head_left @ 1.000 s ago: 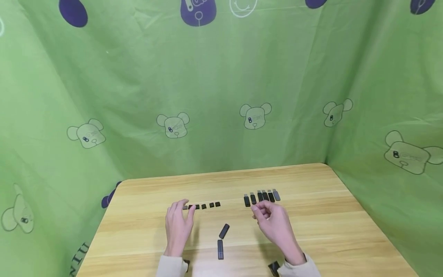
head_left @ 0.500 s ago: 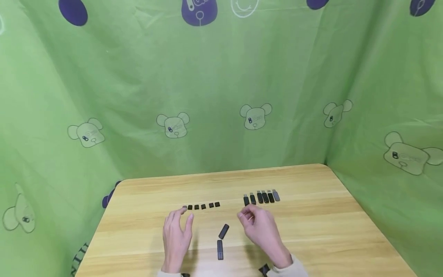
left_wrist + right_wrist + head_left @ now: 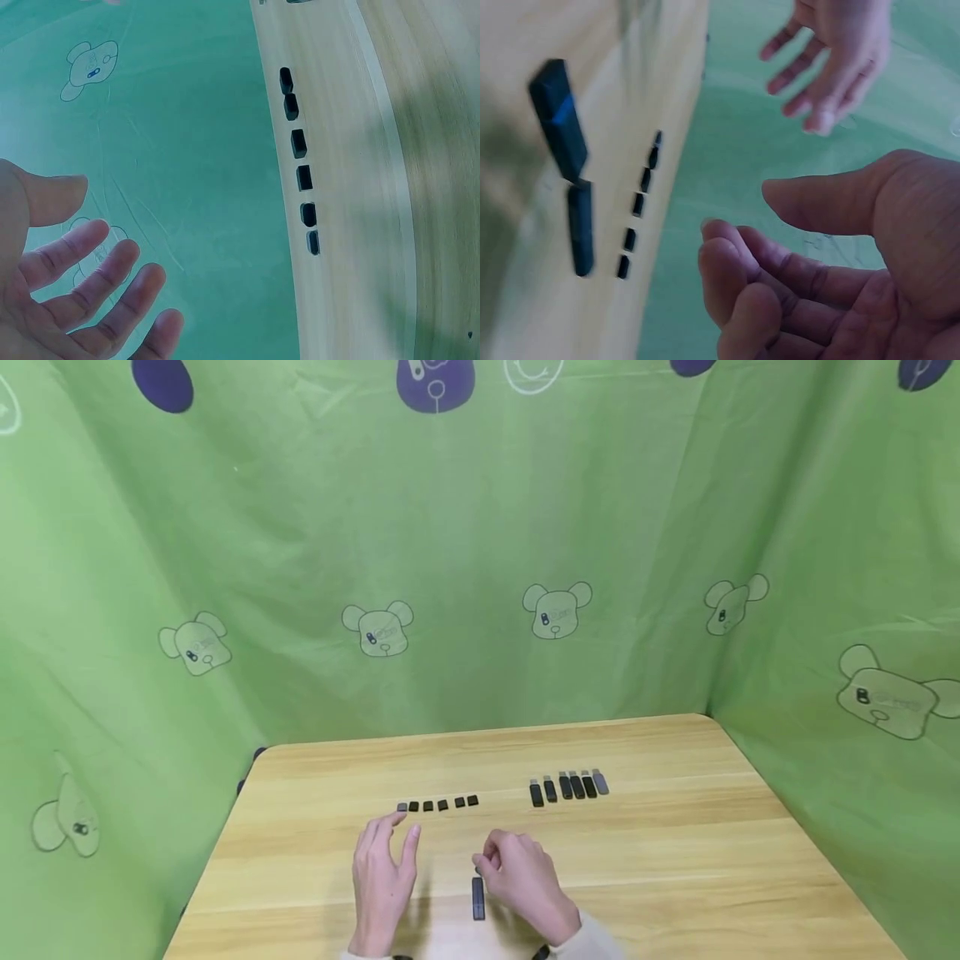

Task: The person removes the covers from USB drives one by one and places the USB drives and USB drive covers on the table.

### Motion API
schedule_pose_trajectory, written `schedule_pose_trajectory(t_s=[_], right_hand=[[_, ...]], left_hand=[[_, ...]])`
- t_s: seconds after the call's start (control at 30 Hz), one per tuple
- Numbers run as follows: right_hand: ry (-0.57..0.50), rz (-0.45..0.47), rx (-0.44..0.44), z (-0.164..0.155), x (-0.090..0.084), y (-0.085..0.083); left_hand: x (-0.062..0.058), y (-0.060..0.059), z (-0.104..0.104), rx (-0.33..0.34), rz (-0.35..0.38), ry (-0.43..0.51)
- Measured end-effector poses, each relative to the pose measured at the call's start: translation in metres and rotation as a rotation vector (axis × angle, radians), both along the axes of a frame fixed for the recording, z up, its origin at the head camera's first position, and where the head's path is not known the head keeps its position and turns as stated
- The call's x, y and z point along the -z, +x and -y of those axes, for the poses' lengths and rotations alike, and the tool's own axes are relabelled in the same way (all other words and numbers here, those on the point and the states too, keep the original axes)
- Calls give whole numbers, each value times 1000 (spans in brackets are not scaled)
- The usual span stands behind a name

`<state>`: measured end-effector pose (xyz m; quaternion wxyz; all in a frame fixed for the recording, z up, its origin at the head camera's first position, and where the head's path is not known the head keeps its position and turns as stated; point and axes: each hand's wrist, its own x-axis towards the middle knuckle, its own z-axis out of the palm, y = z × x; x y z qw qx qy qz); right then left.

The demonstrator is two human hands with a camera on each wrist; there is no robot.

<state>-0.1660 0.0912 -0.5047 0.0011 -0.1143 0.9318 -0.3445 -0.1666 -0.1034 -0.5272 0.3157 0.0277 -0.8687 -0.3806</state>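
My right hand (image 3: 525,878) hovers over the table's middle, fingers loosely bent around a tilted dark USB stick (image 3: 478,870), mostly hidden in the head view. In the right wrist view, nothing shows between thumb and fingers, and this stick (image 3: 580,229) lies apart from them. End to end with it lies a second dark USB stick (image 3: 478,899), which has a thin band across it. My left hand (image 3: 382,881) is held with fingers spread, holding nothing, just in front of a row of small caps (image 3: 442,805), mostly black with a greyer one at the left end.
Farther right, several uncapped USB sticks (image 3: 577,787) stand in a row, metal plugs pointing away; the rightmost is grey. They lie on a wooden table (image 3: 675,860) with rounded far corners. Green printed curtains (image 3: 465,685) close off the back and sides.
My right hand has moved left and nearer, from the uncapped USB sticks to the tilted stick in the middle. The left hand has drawn back slightly from the caps.
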Motion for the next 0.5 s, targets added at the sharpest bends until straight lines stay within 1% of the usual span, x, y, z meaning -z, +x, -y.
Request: schedule_pose_trajectory(t_s=[0.1, 0.27, 0.4, 0.5], right_hand=[[34, 15, -6, 5, 11, 0], [94, 57, -18, 13, 26, 3], [157, 91, -29, 17, 33, 5], [211, 103, -17, 19, 37, 4]], left_hand=[[0, 1, 1, -1, -5, -1], [-1, 2, 2, 2, 13, 7], [-2, 2, 3, -2, 25, 19], [-2, 3, 3, -2, 34, 25]])
